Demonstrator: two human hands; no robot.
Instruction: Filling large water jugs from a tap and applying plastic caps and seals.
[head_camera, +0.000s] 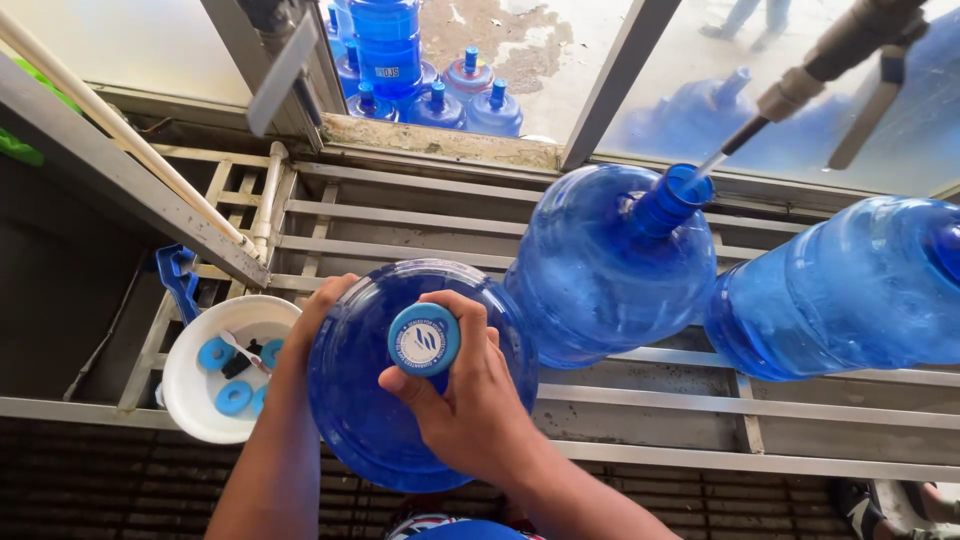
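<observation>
Right hand (470, 400) fingers (462, 312) curled closed around blue cap (424, 339) atop water jug (370, 400). Left hand (315, 320) fingers spread flat against jug shoulder, steadying.

Metal slatted rack (400, 215) spans the scene, grey and scuffed, over a concrete trough. Far side: window (520, 40) with a slanted metal frame post (615, 80), daylight coming through. Outside, sunlit concrete ground (500, 30) with damp patches. White pipe (120, 130) runs diagonally at far left. Near edge: dark ribbed floor grating (120, 480).
</observation>
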